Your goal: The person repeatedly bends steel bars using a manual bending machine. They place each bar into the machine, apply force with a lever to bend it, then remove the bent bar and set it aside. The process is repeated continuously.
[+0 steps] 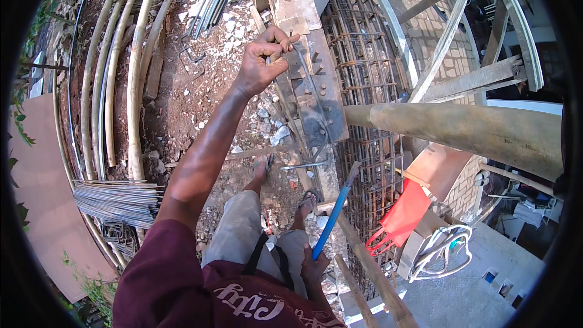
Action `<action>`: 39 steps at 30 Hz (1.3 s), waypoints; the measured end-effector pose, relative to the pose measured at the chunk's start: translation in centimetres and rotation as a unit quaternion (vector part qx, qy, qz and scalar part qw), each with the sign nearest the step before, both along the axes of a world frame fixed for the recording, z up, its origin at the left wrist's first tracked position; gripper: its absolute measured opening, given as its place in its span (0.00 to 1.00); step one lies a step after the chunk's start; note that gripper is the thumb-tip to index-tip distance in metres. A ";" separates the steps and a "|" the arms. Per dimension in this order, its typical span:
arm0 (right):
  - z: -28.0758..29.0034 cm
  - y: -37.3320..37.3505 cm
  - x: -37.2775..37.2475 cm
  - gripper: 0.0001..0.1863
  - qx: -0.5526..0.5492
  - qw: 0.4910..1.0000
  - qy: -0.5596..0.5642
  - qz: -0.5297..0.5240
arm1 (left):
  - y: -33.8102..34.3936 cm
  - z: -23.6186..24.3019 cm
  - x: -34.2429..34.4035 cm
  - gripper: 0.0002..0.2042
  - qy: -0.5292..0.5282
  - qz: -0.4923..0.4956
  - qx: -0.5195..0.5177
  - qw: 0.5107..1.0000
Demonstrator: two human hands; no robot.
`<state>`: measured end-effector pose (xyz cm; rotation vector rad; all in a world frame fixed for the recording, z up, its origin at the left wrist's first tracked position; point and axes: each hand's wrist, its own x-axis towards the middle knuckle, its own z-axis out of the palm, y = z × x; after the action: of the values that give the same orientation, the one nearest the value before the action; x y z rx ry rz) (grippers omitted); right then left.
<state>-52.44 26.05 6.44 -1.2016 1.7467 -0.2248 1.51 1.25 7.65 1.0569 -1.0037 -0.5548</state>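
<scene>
My left hand [264, 61] is closed at the far end of a wooden bench, its fingers pinched round the end of a thin steel rod [311, 79]. The rod runs toward me over a dark metal plate [331, 94] with several upright pegs, fixed on the bench [297, 6]. Low by my body, my right hand [314, 265] is wrapped round the lower end of a blue bar-shaped tool [334, 218]. Its bare metal tip slants up and right, beside the bench. A short bent rod piece [303, 166] lies across the near end of the plate.
Long rebar cages [364, 73] lie right of the bench. A thick bamboo pole [461, 127] juts in from the right, above a red bag [405, 212]. Cut rods [118, 200] and bamboo poles [136, 85] lie left, on rubble-strewn ground. Timber frames [446, 36] stand at far right.
</scene>
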 end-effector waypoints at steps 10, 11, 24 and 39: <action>0.2 -1.1 3.5 0.24 0.011 0.999 0.011 -0.036 | -0.1 -7.8 -0.9 0.14 0.021 0.299 0.218 0.929; 0.6 -1.6 4.1 0.24 0.035 0.998 0.012 -0.050 | -0.1 -8.1 -1.4 0.14 0.152 0.289 0.240 0.914; 5.4 -17.3 0.7 0.21 -0.111 0.979 0.038 0.166 | -2.7 -4.5 -2.4 0.15 0.450 0.214 0.328 0.803; 7.6 -47.9 0.3 0.26 -0.085 0.797 0.211 0.560 | -3.0 -6.6 -2.1 0.16 0.420 0.257 0.346 0.799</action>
<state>-52.16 -21.82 14.01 -2.3359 1.0634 0.6547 -0.60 -1.74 1.06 1.4441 0.3296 -0.8468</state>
